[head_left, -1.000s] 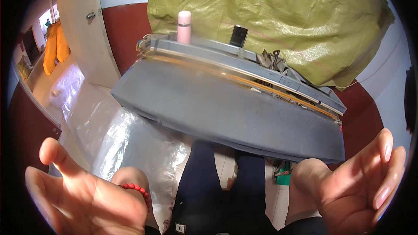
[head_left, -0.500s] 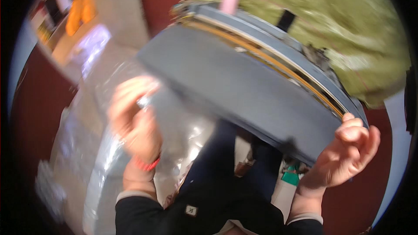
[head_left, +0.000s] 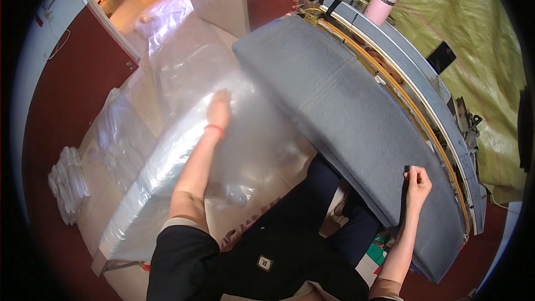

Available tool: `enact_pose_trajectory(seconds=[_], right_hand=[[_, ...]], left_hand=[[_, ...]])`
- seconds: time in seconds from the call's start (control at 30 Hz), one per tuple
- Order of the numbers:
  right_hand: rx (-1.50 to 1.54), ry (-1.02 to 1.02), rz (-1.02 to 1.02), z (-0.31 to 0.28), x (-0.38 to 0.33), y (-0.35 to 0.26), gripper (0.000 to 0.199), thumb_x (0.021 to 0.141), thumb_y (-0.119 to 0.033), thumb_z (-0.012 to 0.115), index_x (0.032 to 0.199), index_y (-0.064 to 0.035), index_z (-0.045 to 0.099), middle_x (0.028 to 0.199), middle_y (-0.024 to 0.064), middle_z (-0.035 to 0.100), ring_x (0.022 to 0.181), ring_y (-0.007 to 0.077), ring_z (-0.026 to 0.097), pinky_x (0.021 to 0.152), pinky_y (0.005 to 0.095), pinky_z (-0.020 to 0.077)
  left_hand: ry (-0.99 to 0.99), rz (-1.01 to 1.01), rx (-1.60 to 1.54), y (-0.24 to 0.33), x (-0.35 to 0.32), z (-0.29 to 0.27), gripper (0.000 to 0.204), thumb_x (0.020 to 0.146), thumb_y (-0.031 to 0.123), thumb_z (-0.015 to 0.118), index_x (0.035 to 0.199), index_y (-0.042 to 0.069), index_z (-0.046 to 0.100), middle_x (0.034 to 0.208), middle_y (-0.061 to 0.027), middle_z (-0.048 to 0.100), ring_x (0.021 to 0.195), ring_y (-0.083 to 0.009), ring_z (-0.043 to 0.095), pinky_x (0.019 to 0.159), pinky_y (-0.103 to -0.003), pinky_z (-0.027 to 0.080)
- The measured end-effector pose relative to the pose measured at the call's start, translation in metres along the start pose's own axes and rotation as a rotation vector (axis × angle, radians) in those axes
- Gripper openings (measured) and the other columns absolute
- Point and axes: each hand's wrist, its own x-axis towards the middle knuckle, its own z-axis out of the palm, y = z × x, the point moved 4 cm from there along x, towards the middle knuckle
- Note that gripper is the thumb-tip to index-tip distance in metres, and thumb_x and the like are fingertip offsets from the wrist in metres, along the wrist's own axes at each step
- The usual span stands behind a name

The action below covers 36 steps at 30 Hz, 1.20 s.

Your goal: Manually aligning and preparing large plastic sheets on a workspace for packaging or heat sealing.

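Note:
My left hand (head_left: 219, 110), with a red bracelet at its wrist, is stretched out over the clear plastic sheeting (head_left: 184, 78) on my left. Motion smears its fingers, so their grip does not show. My right hand (head_left: 418, 187) is closed in a pinch over the right part of a long grey cloth-covered surface (head_left: 334, 95). A small dark bit shows at its fingertips, too little to name. Along the far side of the grey surface runs a long metal bed (head_left: 412, 50) with an orange-yellow strip.
A pink thermos (head_left: 383, 1) and a black phone-like slab (head_left: 441, 57) stand or lie by the metal bed. Green woven sheeting (head_left: 473, 17) hangs or lies behind. Folded plastic bags (head_left: 69, 185) sit on the floor at left. A doorway opens at upper left.
The view has swung, so the grey surface sits further right. My left hand has reached forward over the plastic. My right hand has gone from spread fingers to a closed pinch.

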Motion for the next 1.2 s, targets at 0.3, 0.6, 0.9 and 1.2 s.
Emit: enact_pose_trajectory(seconds=[0.3,0.6,0.9,1.2], right_hand=[[-0.148,0.024,-0.118,0.004,-0.013,-0.043,0.012,0.081,-0.008,0.058,0.072,0.0004,0.059,0.062,0.0033,0.058,0.059,0.0083,0.053,0.056,0.0216,0.0420],[0.162,-0.558,-0.496,0.147,-0.062,-0.141,0.043,0.065,0.000,0.069,0.105,-0.0061,0.057,0.101,0.0125,0.059,0.094,0.0255,0.057,0.079,0.0308,0.0463],[0.267,-0.630,-0.711,0.126,-0.109,-0.106,0.004,0.066,-0.005,0.061,0.069,-0.0042,0.060,0.064,0.0088,0.058,0.060,0.0239,0.056,0.059,0.0316,0.0429],[0.637,-0.607,-0.514,-0.033,-0.131,-0.101,0.023,0.061,0.001,0.072,0.067,-0.0029,0.051,0.073,0.0068,0.057,0.067,0.0168,0.057,0.064,0.0298,0.0475]], left_hand=[[0.119,-0.440,-0.179,-0.079,-0.002,-0.097,0.003,0.076,0.002,0.056,0.079,0.002,0.057,0.082,-0.0101,0.058,0.070,-0.0241,0.056,0.064,-0.031,0.045],[-0.126,0.296,-0.831,0.153,-0.016,-0.220,0.010,0.075,-0.006,0.050,0.077,0.003,0.052,0.088,-0.0102,0.058,0.080,-0.0224,0.059,0.070,-0.030,0.046],[-0.587,0.708,-1.186,0.264,-0.070,-0.266,0.021,0.071,0.002,0.064,0.091,0.003,0.059,0.098,-0.0109,0.058,0.083,-0.0262,0.058,0.067,-0.033,0.047],[-0.803,0.871,-1.223,0.346,-0.049,-0.244,0.045,0.080,0.031,0.060,0.112,0.001,0.049,0.109,-0.0137,0.054,0.094,-0.0268,0.053,0.085,-0.038,0.037]])
